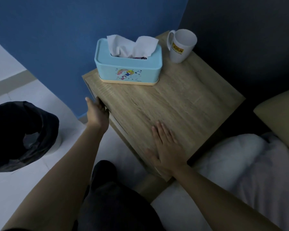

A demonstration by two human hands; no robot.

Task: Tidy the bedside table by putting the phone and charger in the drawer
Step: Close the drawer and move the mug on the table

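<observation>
Seeing a light oak-grain wooden bedside table [182,100] carrying a pale blue plastic tissue box [128,67] and, near it toward the back corner, a white ceramic mug with a yellow label [181,45]. Left hand [97,112] pressing against the table's front edge at the drawer, fingers hidden, so grip impossible to judge. Right hand [165,147] lying flat on the top, fingers spread, clasping nothing. Phone and charger not showing; presumably inside the drawer, not confirmable. Black-lined round bin [22,135] standing on the floor.

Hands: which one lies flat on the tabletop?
The right hand, palm down on the bedside table near its front corner. The left hand instead reaches the table's front side edge, fingers curled under the top.
</observation>
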